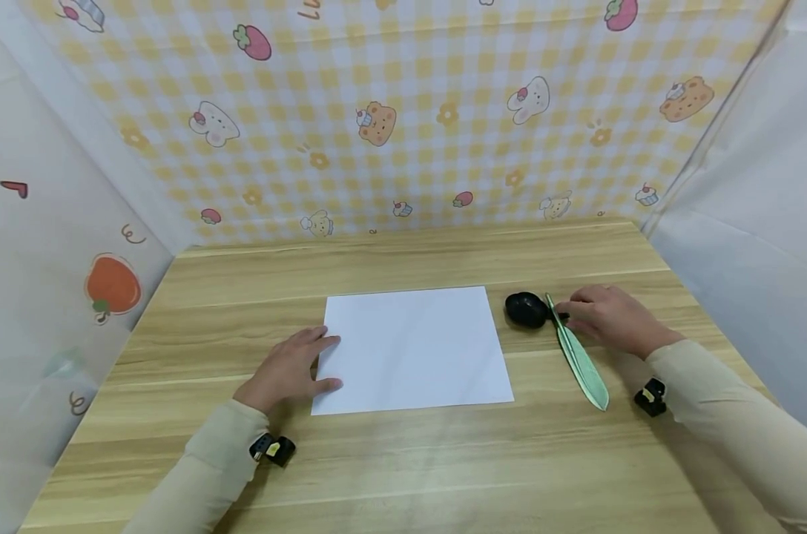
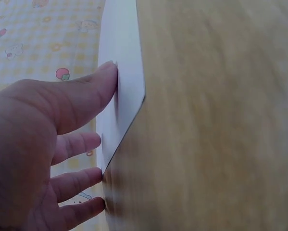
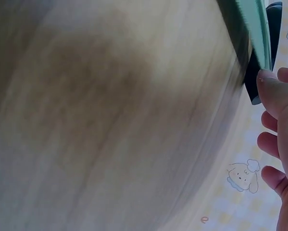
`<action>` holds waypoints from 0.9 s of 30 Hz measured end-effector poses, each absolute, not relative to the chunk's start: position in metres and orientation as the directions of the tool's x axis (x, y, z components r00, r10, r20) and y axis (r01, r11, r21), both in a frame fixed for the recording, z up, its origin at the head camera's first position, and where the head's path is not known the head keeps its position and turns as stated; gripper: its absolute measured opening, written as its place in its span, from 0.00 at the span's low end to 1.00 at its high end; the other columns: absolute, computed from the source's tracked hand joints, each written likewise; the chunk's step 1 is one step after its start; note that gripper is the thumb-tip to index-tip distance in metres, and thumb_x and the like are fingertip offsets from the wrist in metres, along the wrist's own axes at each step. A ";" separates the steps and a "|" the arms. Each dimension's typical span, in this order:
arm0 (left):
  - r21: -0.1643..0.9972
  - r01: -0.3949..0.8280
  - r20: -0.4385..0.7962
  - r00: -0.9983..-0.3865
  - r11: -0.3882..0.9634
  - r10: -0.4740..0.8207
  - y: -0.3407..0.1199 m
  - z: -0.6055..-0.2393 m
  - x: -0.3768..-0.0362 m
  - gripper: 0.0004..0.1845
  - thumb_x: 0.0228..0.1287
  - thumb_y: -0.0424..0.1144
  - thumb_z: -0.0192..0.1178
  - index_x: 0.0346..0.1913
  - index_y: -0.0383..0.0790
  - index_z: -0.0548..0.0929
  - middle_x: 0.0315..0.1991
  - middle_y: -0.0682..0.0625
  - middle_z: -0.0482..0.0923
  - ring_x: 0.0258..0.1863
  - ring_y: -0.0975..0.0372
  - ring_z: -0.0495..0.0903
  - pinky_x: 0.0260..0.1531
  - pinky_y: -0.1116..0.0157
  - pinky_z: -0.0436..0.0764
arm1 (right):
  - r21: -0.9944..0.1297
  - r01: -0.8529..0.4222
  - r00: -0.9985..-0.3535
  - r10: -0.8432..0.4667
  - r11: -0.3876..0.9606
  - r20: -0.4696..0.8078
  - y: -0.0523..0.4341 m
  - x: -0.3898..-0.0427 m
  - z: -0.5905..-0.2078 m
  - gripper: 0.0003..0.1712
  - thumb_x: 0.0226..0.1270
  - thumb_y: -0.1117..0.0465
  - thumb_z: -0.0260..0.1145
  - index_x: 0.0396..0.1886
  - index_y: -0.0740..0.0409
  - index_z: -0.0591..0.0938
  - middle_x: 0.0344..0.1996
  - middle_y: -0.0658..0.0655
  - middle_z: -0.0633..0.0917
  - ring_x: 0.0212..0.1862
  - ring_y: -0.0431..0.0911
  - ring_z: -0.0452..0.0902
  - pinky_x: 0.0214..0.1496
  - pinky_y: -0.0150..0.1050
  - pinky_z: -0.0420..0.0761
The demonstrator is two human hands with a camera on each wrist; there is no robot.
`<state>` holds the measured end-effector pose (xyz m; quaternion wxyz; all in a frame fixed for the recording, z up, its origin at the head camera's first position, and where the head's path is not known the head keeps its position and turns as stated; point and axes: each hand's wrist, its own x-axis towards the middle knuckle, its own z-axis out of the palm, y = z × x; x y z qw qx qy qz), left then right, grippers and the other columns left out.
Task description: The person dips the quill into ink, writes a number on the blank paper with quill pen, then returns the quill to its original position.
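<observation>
On the table (image 1: 410,475) we see a green leaf-shaped pen (image 1: 581,366) slanting broad-end toward us, whole only in head view; the right grip (image 1: 605,319) seemingly pinches it, the spread left grip (image 1: 291,369) touches white paper (image 1: 413,352).

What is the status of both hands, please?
Left hand on white paper, left edge. Right hand at green leaf-shaped item, grip unclear. Black object close, possibly in the way.

Head view looks fwd/down, L/R wrist views up close, all sharing table (image 1: 403,467).
</observation>
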<state>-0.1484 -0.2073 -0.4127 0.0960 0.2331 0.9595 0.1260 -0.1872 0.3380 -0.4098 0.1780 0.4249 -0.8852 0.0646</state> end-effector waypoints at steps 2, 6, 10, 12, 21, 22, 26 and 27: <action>0.290 0.420 -0.126 -0.874 0.860 0.469 -0.207 -0.412 -0.148 0.41 0.56 0.57 0.68 0.68 0.38 0.71 0.70 0.34 0.61 0.69 0.39 0.58 0.62 0.37 0.60 | 0.049 -0.776 -0.572 -0.735 0.629 0.364 0.337 -0.187 -0.409 0.21 0.45 0.66 0.78 0.43 0.54 0.86 0.33 0.56 0.84 0.33 0.50 0.79 0.30 0.48 0.79; 0.294 0.413 -0.134 -0.875 0.862 0.465 -0.207 -0.412 -0.147 0.41 0.57 0.57 0.68 0.68 0.37 0.70 0.70 0.35 0.60 0.69 0.39 0.58 0.62 0.37 0.60 | 0.069 -0.779 -0.563 -0.744 0.623 0.360 0.336 -0.186 -0.409 0.21 0.44 0.68 0.78 0.42 0.53 0.87 0.33 0.55 0.84 0.33 0.50 0.79 0.30 0.48 0.78; 0.292 0.399 -0.150 -0.878 0.869 0.454 -0.206 -0.412 -0.148 0.42 0.57 0.58 0.67 0.69 0.38 0.69 0.71 0.36 0.59 0.69 0.39 0.57 0.62 0.37 0.59 | 0.079 -0.790 -0.544 -0.755 0.608 0.366 0.335 -0.187 -0.410 0.21 0.43 0.69 0.77 0.40 0.53 0.87 0.32 0.55 0.83 0.34 0.49 0.79 0.29 0.48 0.77; 0.292 0.392 -0.154 -0.881 0.872 0.448 -0.206 -0.413 -0.148 0.42 0.57 0.58 0.66 0.69 0.38 0.69 0.72 0.36 0.59 0.70 0.40 0.56 0.63 0.38 0.59 | 0.082 -0.794 -0.536 -0.758 0.602 0.371 0.335 -0.189 -0.411 0.21 0.42 0.70 0.77 0.40 0.52 0.87 0.32 0.55 0.83 0.33 0.49 0.79 0.29 0.48 0.77; 0.291 0.388 -0.157 -0.882 0.875 0.443 -0.206 -0.413 -0.147 0.42 0.57 0.59 0.66 0.69 0.39 0.69 0.72 0.37 0.59 0.70 0.40 0.56 0.63 0.38 0.58 | 0.098 -0.810 -0.508 -0.775 0.579 0.375 0.337 -0.192 -0.416 0.22 0.41 0.69 0.77 0.41 0.51 0.88 0.30 0.52 0.82 0.31 0.47 0.76 0.29 0.45 0.76; 0.290 0.387 -0.157 -0.883 0.875 0.443 -0.206 -0.413 -0.147 0.42 0.57 0.60 0.66 0.69 0.39 0.69 0.72 0.37 0.59 0.70 0.40 0.56 0.63 0.38 0.59 | 0.104 -0.811 -0.505 -0.778 0.576 0.374 0.337 -0.192 -0.416 0.22 0.42 0.69 0.77 0.41 0.51 0.88 0.30 0.52 0.81 0.31 0.46 0.76 0.29 0.45 0.76; 0.293 0.383 -0.157 -0.885 0.876 0.439 -0.205 -0.412 -0.146 0.42 0.57 0.59 0.66 0.69 0.39 0.69 0.72 0.37 0.59 0.70 0.40 0.57 0.63 0.38 0.58 | 0.155 -0.818 -0.471 -0.799 0.554 0.373 0.335 -0.193 -0.416 0.22 0.41 0.68 0.77 0.40 0.51 0.88 0.28 0.52 0.80 0.30 0.46 0.76 0.29 0.45 0.76; 0.295 0.379 -0.159 -0.886 0.877 0.436 -0.205 -0.412 -0.146 0.42 0.57 0.59 0.66 0.69 0.39 0.69 0.72 0.37 0.59 0.70 0.40 0.56 0.63 0.38 0.58 | 0.177 -0.821 -0.454 -0.808 0.543 0.375 0.334 -0.193 -0.415 0.21 0.40 0.68 0.77 0.40 0.50 0.88 0.28 0.52 0.80 0.30 0.46 0.76 0.28 0.45 0.76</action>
